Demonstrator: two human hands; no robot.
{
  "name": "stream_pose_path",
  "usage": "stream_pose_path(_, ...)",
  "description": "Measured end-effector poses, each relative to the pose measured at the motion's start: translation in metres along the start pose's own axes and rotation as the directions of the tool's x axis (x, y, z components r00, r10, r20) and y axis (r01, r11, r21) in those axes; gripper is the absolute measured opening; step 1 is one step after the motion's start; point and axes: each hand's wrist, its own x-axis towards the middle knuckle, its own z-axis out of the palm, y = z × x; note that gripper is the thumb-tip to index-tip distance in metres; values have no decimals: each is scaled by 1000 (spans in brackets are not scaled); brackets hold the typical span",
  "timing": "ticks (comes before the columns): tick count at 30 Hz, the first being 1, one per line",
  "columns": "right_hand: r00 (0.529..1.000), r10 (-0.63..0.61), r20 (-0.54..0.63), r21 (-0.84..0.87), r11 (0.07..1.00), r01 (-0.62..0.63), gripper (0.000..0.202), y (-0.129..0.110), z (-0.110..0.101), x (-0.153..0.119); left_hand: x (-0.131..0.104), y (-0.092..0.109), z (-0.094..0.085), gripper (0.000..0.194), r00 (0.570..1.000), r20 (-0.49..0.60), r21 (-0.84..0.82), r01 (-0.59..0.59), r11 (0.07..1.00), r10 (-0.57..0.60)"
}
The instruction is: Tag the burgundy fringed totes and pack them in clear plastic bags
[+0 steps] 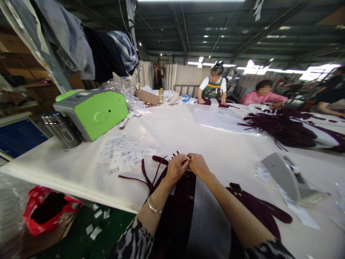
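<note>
- From the head view, I see the left hand curled closed in a pinch at the top of a maroon strapped piece, which hangs over the near edge of the white table.
- The right hand is pinched closed too, fingertips meeting the left's; what they grip is too small to tell.
- Loose white labels lie near the straps, left of the hands.
</note>
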Motion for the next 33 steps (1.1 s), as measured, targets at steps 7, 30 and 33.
stream_pose_path(7,991,83,-103,406,913,-35,22,15,5,-9,2,4,-5,27,989,-149,-26,12,1000,-16)
stream_pose_path(30,886,127,446,794,400,-457,49,86,-110,-151,-171,10,-118,28,946,-75,347,322,881,-316)
stream_pose_path(33,616,116,779,502,472,-724,43,119,-126,-248,-166,-5,-127,51,884,-227,358,466,809,-408)
